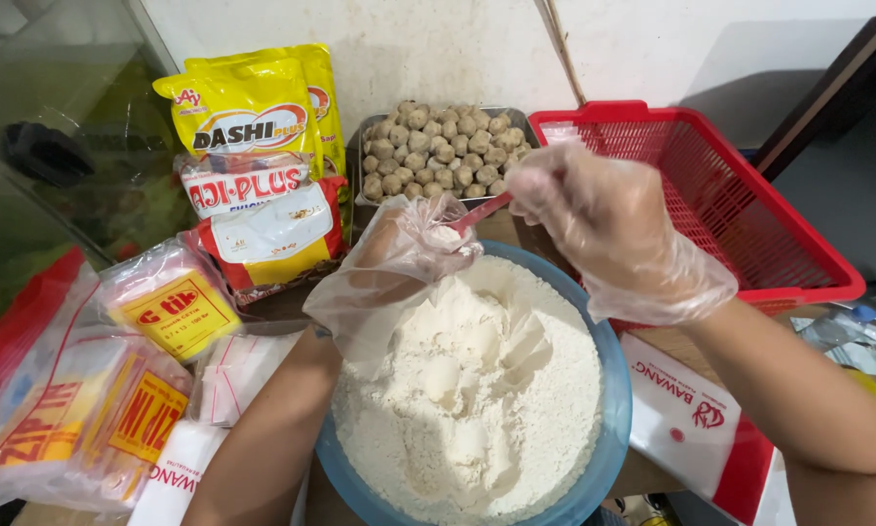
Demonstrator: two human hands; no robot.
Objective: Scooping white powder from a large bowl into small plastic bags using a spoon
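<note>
A blue bowl (615,409) heaped with white flour (477,390) sits in front of me. My left hand (399,258), in a loose clear plastic glove, hovers cupped over the bowl's far left rim, with a bit of white powder at its fingertips. My right hand (608,219), also gloved, is closed on a red spoon (482,212), whose tip points into the left hand's fingers.
A metal tray (360,136) of pale meatballs stands behind the bowl. A red plastic basket (740,195) sits at the right. Yellow and red-white seasoning packets (253,146) and bundles of small zip bags (107,380) lie at the left. A white-red packet (701,419) lies at the bowl's right.
</note>
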